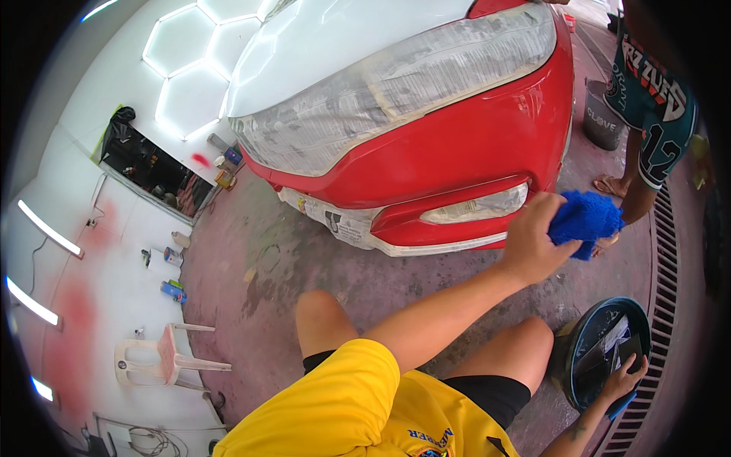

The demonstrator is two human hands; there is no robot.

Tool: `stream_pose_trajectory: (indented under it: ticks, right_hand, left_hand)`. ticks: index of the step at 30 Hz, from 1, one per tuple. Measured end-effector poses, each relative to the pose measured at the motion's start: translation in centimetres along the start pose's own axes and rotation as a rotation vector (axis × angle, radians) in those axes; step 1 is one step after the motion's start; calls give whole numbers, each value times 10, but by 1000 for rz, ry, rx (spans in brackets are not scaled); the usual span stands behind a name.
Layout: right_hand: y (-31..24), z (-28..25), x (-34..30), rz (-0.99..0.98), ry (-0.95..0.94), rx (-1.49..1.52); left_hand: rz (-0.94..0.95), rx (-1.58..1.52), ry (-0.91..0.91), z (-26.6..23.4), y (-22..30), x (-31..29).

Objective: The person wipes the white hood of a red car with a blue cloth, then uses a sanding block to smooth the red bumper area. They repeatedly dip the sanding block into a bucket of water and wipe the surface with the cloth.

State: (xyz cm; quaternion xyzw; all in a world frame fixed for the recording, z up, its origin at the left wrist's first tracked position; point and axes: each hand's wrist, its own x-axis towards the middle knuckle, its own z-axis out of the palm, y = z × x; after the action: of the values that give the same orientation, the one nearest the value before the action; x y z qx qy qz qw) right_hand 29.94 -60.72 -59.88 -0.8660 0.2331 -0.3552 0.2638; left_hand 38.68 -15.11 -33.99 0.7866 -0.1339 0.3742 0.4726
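Note:
My left hand point(539, 238) is closed around a bunched blue microfiber cloth point(585, 222), held up before the car's red front bumper point(457, 160). A lamp point(476, 206) low on the bumper is masked over with paper, as is the long headlight point(426, 68) above it. Down at the right, my right hand point(626, 378) grips a dark flat rectangular piece point(630, 349) over a dark bucket point(562, 364) of water. What that piece is, I cannot make out. Something blue point(620, 406) shows at the bucket's rim, beneath my right hand.
Another person point(655, 114) bends down at the right, one hand low behind the blue cloth. Beyond stands a dark pail point(604, 118). A floor drain grate point(664, 259) runs along the right. A white plastic chair point(171, 356) and several cans point(173, 257) are by the left wall.

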Motion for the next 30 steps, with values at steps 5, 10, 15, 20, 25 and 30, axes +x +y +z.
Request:
stream_pose_trajectory:
  ticks: [5, 10, 15, 20, 25, 30]
  right_hand:
    - [3, -8, 4, 95, -161, -61]
    - [3, 10, -12, 9, -195, 16]
    - [-61, -4, -20, 13, -129, 138]
    - [-42, -9, -15, -17, -1, 179]
    - [-39, -14, -8, -91, 31, 90]
    - [-37, -7, -15, -112, -132, 34]
  left_hand:
    - [126, 569, 386, -133, -47, 20]
    - [-194, 1105, 441, -283, -193, 1]
    - [125, 1066, 450, -225, -209, 28]
    - [330, 1061, 201, -60, -138, 95]
    - [534, 1004, -68, 51, -109, 158]
    - [632, 1184, -301, 74, -125, 174]
